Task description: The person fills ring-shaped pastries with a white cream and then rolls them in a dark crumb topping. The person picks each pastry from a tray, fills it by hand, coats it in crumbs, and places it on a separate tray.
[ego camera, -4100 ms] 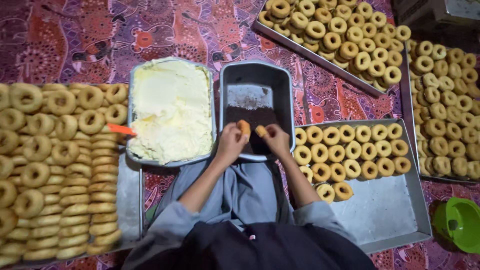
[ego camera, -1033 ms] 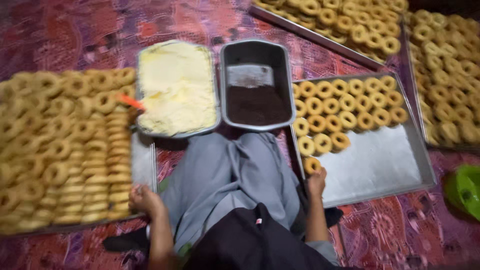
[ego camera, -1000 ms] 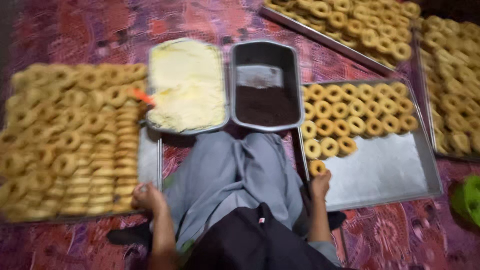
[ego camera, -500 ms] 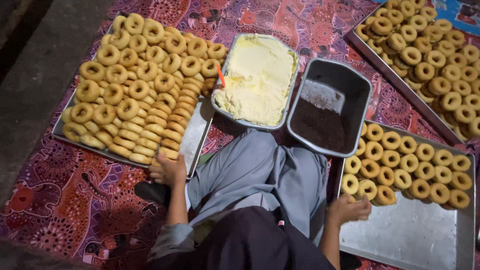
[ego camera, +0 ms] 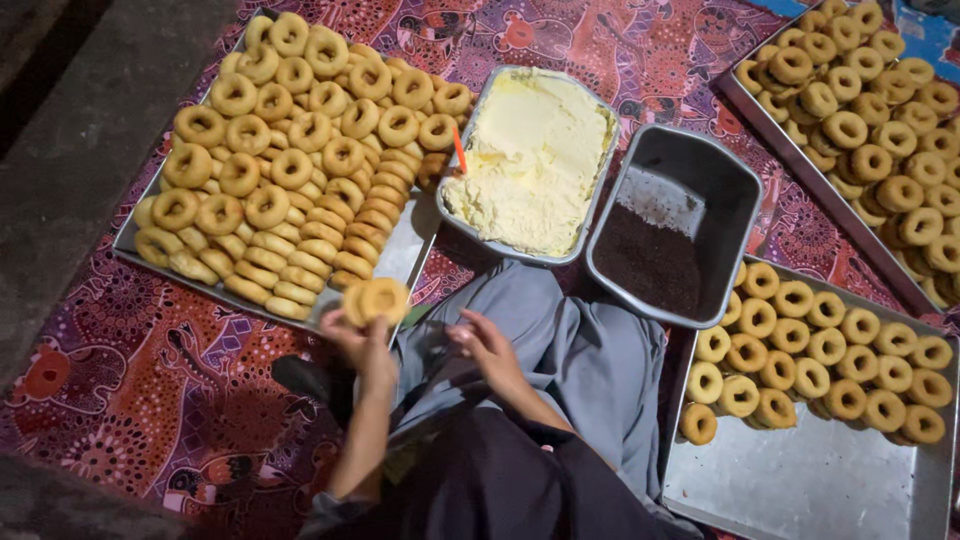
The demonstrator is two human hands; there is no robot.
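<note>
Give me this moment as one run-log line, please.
left hand: holds ring pastry | right hand: empty, open | nearby: cream tray, dark-crumb pan

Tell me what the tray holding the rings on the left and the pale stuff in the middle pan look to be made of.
Tray: likely thin sheet metal, dull silver finish, with a grey sheen and a folded rim. Pale stuff: probably soft cream or butter, matte yellow-white, with a lumpy, smeared surface.

A patterned red and purple floor cloth covers the ground, printed with dotted motifs. Left of the cloth runs a strip of bare grey floor. Even light falls from above, casting soft shadows.
</note>
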